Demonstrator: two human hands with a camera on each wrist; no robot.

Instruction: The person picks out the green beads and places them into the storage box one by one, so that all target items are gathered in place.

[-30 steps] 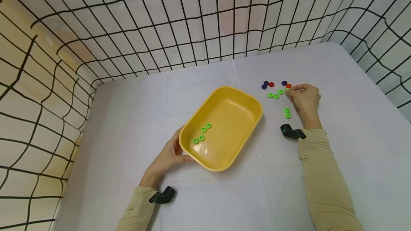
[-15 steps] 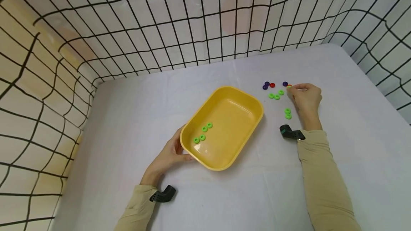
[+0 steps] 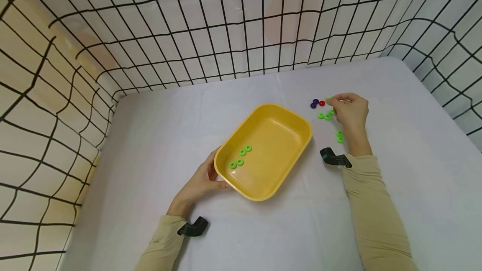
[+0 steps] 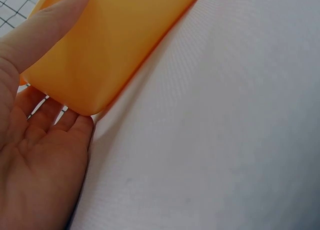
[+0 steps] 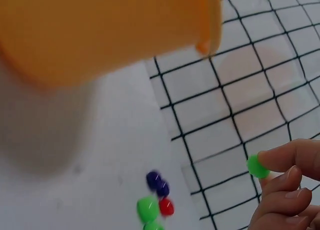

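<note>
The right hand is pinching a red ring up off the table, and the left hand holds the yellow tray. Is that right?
Not quite. The ring pinched by the right hand is green, not red, as the right wrist view shows. The left hand does hold the yellow tray.

Both arms wear long, close-fitting beige fabric sleeves, the left sleeve (image 3: 162, 246) and the right sleeve (image 3: 370, 212), each ending at the wrist. A small black angled plastic camera mount is strapped at each wrist, one on the left (image 3: 193, 227) and one on the right (image 3: 333, 158). The hands are bare.
</note>
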